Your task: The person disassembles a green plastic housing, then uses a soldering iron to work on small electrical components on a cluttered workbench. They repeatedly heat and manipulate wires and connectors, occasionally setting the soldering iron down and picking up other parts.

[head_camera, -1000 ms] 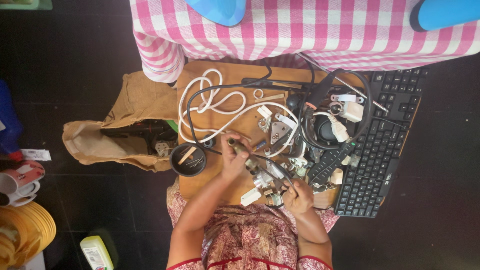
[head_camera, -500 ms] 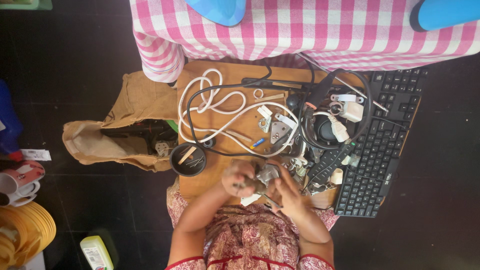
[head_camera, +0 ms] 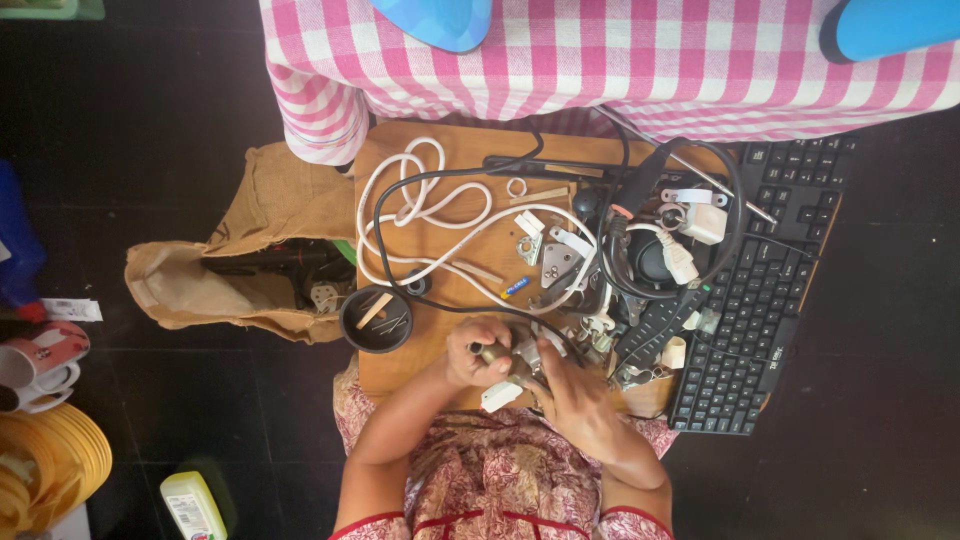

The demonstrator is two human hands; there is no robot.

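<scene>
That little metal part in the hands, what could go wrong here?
Both hands, left hand and right hand, grip the small metal part at the board's near edge, so a dropped piece might fall off. The black cable and white cable loop close by and could snag.

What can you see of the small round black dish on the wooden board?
The small round black dish sits upright at the wooden board's left edge, beside the open tan cloth bag. It looks dark and shallow. Inside lie a pale flat stick and a few thin metal pieces. Neither hand touches it; the left hand is nearest.
</scene>
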